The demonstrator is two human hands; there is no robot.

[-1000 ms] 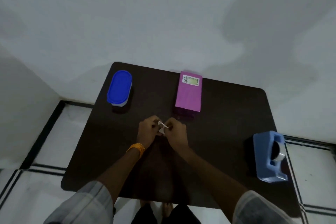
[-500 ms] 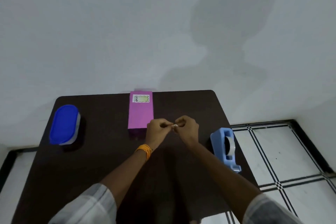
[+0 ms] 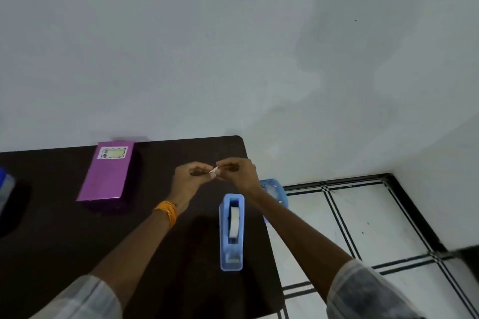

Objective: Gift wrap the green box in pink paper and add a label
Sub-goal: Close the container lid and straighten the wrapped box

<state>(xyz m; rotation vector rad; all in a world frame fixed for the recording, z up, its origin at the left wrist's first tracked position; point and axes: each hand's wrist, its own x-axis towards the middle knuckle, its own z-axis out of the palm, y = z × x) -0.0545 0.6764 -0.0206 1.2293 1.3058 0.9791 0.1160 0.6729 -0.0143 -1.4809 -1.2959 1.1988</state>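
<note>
The box wrapped in pink paper (image 3: 107, 176) lies flat on the dark table (image 3: 64, 241) at the back left, with a yellow-and-white label (image 3: 112, 153) stuck on its far end. My left hand (image 3: 190, 179) and my right hand (image 3: 237, 175) meet above the table's far right part. Both pinch a small white scrap of paper (image 3: 213, 171) between their fingertips. The hands are well to the right of the box and do not touch it.
A light blue tape dispenser (image 3: 231, 230) with a white roll stands on the table under my right forearm. A blue-lidded container (image 3: 4, 189) shows at the left edge. Beyond the table's right edge a pale blue object (image 3: 274, 190) sits low over the tiled floor (image 3: 363, 220).
The view has swung to the right, so the box and blue container slid left in frame. My hands stay together on the scrap and now sit above the tape dispenser's far end.
</note>
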